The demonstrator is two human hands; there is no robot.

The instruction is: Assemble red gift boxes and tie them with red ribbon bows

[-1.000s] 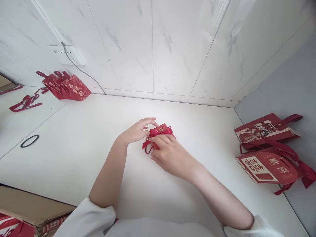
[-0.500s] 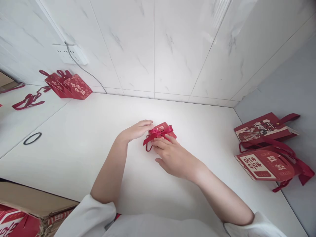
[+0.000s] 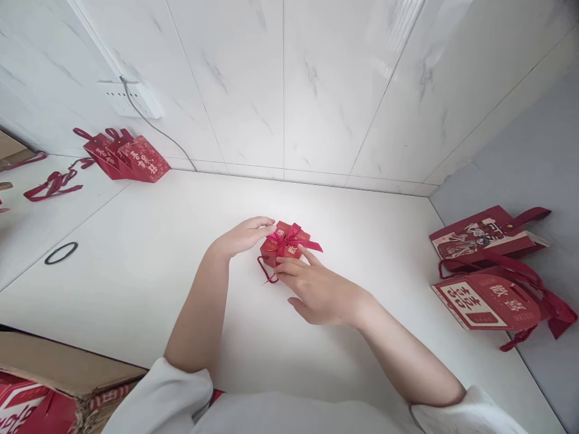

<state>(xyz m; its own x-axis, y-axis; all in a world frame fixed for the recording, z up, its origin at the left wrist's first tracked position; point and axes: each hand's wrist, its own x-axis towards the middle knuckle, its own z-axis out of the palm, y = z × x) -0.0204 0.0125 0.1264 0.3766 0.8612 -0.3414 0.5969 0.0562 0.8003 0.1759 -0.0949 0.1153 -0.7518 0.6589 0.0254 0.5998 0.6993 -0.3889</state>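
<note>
A small red gift box point(image 3: 270, 255) with gold lettering and a bright red ribbon bow point(image 3: 288, 240) on top stands on the white table, between my two hands. My left hand point(image 3: 244, 236) is at its left rear, fingers stretched out and their tips at the box's edge. Over the front right side lies my right hand point(image 3: 312, 286), its fingers extended and apart, touching the box near the bow. A dark red cord loop point(image 3: 263, 271) hangs out at the box's front left. Neither hand wraps around the box.
Red gift boxes point(image 3: 147, 160) with ribbon handles stand at the back left, near loose ribbon point(image 3: 54, 185). Two more, a box point(image 3: 497, 301) and a bag-like one point(image 3: 484, 235), lie at right. A black ring point(image 3: 61, 253) and an open carton point(image 3: 54, 367) are at left. Another person's fingers point(image 3: 5, 186) show at the left edge.
The gift box has turned between my hands and shifted slightly left; a ribbon tail now points right instead of left. Both hands moved slightly left. Another person's fingers appeared at the left edge.
</note>
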